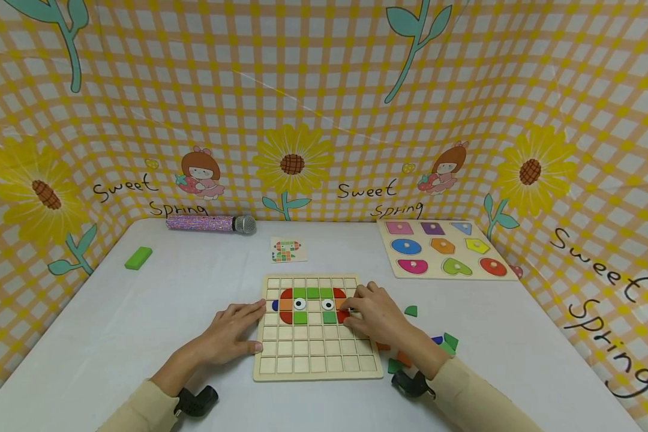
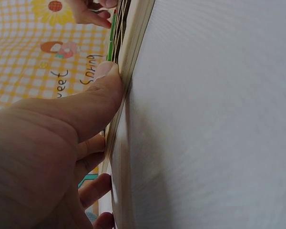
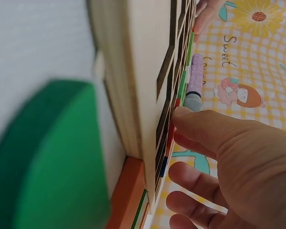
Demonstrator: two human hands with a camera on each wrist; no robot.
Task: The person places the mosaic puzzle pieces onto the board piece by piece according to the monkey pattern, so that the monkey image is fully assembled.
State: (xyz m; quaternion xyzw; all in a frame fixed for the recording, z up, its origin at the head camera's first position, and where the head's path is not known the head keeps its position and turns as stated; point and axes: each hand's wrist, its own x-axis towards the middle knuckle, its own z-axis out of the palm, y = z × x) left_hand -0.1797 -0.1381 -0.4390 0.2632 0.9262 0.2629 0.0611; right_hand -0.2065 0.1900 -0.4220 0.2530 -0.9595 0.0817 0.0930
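Observation:
A wooden grid board (image 1: pixel 299 364) lies on the table with coloured tiles set in its upper part. Green, red and orange tiles surround two round eye pieces (image 1: pixel 299 303), and a blue half-round tile (image 1: pixel 275 305) sits at their left. My left hand (image 1: pixel 227 333) rests along the board's left edge, thumb against the side. My right hand (image 1: pixel 375 312) reaches over the right edge; its thumb and forefinger pinch a red rounded tile (image 1: pixel 342 316) at the grid. In the right wrist view, a dark blue tile (image 3: pixel 163 167) lies just beyond the thumb, partly covered.
Loose tiles, including a green one (image 1: pixel 411 311), lie right of the board near my right forearm. Behind stand a picture card (image 1: pixel 288 249), a shape puzzle (image 1: pixel 445 248) and a glittery microphone (image 1: pixel 210 224). A green block (image 1: pixel 138 258) lies far left.

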